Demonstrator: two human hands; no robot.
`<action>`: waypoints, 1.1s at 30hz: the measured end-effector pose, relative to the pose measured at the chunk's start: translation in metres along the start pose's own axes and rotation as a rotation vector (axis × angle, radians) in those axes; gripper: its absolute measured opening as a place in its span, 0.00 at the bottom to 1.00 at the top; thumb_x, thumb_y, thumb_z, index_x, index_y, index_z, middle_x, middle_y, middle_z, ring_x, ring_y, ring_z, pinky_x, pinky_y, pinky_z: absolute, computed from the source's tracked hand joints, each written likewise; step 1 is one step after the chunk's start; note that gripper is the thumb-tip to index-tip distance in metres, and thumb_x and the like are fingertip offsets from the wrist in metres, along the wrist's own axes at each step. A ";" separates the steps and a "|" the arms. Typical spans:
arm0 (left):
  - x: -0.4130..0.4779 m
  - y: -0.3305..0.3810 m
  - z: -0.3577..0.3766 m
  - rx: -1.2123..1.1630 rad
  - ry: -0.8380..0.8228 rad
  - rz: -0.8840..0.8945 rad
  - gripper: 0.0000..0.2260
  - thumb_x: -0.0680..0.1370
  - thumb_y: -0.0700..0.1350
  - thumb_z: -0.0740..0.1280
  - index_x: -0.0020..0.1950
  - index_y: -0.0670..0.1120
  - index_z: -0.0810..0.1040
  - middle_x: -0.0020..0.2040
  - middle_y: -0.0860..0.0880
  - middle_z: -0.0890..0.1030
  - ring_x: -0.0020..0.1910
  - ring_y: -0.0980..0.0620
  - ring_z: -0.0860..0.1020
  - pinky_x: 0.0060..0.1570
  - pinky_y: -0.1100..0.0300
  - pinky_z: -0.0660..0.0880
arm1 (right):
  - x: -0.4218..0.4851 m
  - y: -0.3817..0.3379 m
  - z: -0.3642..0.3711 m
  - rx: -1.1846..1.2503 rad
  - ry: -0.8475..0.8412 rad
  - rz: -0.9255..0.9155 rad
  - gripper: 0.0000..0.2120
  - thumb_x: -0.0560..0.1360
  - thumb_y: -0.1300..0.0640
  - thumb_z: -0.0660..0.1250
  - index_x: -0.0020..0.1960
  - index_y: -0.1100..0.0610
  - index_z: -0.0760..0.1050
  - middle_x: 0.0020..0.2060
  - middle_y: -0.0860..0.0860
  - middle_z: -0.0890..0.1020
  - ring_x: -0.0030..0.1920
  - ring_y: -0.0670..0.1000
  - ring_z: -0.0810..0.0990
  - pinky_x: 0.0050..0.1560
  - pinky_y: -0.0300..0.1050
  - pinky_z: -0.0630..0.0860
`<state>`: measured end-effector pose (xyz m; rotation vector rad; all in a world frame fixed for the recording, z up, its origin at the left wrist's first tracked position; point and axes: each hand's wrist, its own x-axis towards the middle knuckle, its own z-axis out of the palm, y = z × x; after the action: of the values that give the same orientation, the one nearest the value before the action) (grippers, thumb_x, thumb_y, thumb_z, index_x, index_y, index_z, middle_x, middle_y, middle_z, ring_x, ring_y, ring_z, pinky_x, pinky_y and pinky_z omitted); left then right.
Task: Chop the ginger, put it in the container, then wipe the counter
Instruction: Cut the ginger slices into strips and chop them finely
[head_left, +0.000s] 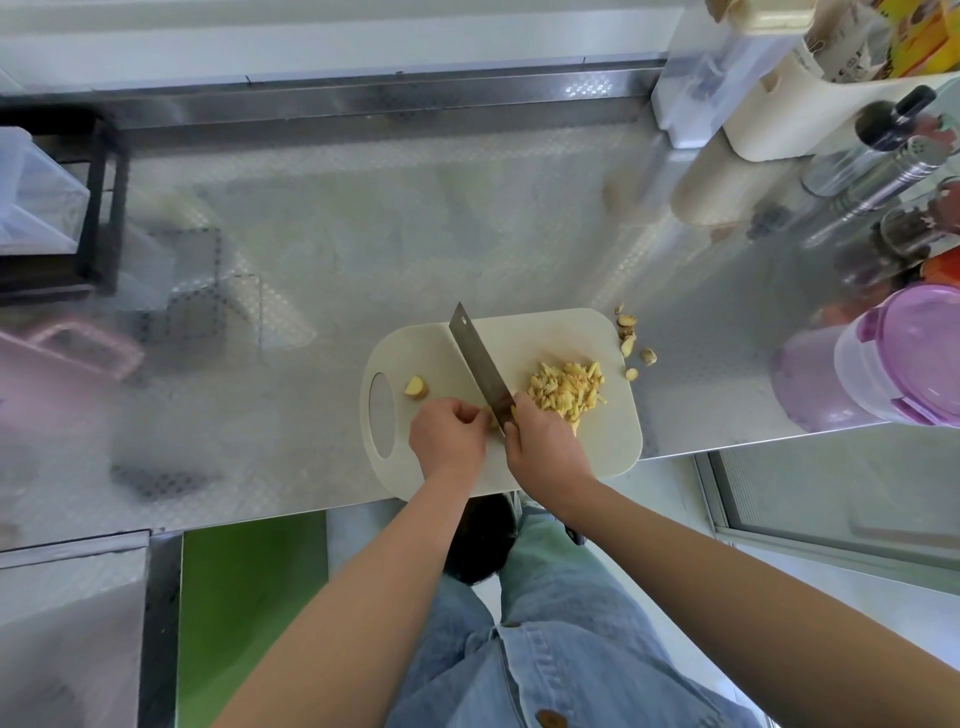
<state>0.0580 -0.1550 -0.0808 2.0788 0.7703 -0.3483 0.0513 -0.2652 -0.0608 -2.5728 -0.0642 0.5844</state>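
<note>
With the right hand (545, 441) gripping the knife (478, 364), the left hand (449, 434), pinching the ginger piece (492, 419), should keep fingertips tucked back.

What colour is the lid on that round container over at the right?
The lid is translucent purple, clearest in the head view.

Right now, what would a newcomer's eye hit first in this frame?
The cleaver gripped by the right hand, blade down across the white cutting board, with the left hand curled close beside it. Just right of the blade sits a pile of chopped ginger. Peel scraps lie on the counter off the board's far right corner, and a purple-lidded container stands further right.
</note>
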 end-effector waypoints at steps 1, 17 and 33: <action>0.000 0.000 0.000 -0.008 -0.003 -0.005 0.05 0.73 0.47 0.72 0.38 0.46 0.83 0.35 0.49 0.84 0.38 0.50 0.81 0.41 0.57 0.75 | 0.003 -0.002 0.000 0.005 0.002 0.000 0.04 0.79 0.60 0.56 0.46 0.57 0.61 0.34 0.55 0.72 0.34 0.57 0.71 0.32 0.46 0.65; 0.000 0.002 -0.007 -0.116 -0.044 -0.090 0.11 0.71 0.46 0.74 0.31 0.51 0.77 0.29 0.50 0.81 0.35 0.49 0.83 0.39 0.58 0.75 | -0.005 0.009 -0.009 0.038 0.022 -0.070 0.05 0.80 0.57 0.58 0.47 0.57 0.65 0.28 0.49 0.69 0.29 0.52 0.69 0.31 0.46 0.65; 0.000 0.002 -0.006 -0.166 -0.046 -0.091 0.09 0.71 0.46 0.75 0.33 0.49 0.79 0.30 0.48 0.82 0.34 0.50 0.82 0.37 0.60 0.73 | 0.010 -0.001 -0.002 -0.014 -0.008 -0.057 0.01 0.79 0.60 0.56 0.49 0.57 0.64 0.33 0.55 0.73 0.33 0.57 0.72 0.31 0.47 0.67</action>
<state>0.0586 -0.1507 -0.0756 1.8788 0.8401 -0.3683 0.0609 -0.2636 -0.0627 -2.5731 -0.1448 0.5751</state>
